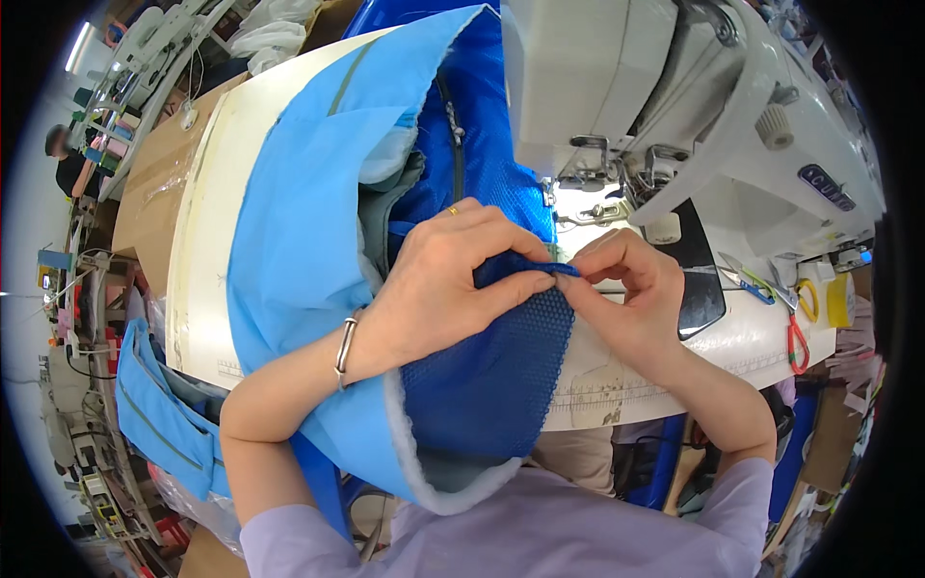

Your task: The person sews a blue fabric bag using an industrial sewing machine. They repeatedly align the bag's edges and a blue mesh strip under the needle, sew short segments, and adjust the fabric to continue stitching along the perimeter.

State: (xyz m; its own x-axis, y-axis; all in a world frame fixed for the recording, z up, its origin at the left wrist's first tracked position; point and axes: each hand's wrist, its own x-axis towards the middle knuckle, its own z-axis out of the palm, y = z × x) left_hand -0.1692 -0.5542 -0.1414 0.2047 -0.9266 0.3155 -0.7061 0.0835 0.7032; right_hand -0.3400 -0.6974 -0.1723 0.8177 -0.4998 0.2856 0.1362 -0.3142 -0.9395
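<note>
My left hand (448,279) pinches the folded edge of a dark blue mesh fabric (482,385) between thumb and fingers. Close beside it, my right hand (631,294) grips the same edge with thumb and forefinger. Their fingertips almost meet, just in front of the presser foot (599,214) of a white sewing machine (568,77). Joined to the mesh is a large light blue padded piece (299,231) with fuzzy white padding along its raw edge. It drapes over the table's left part and hangs toward my lap. Shiny blue fabric with a dark zipper (453,135) lies inside its curve.
Scissors with a red and a yellow handle (796,342) and small blue-handled snips (747,281) lie on the right of the white table (607,395). Another light blue piece (164,414) hangs at lower left. Cardboard (159,193) stands left; a person (69,164) is far off.
</note>
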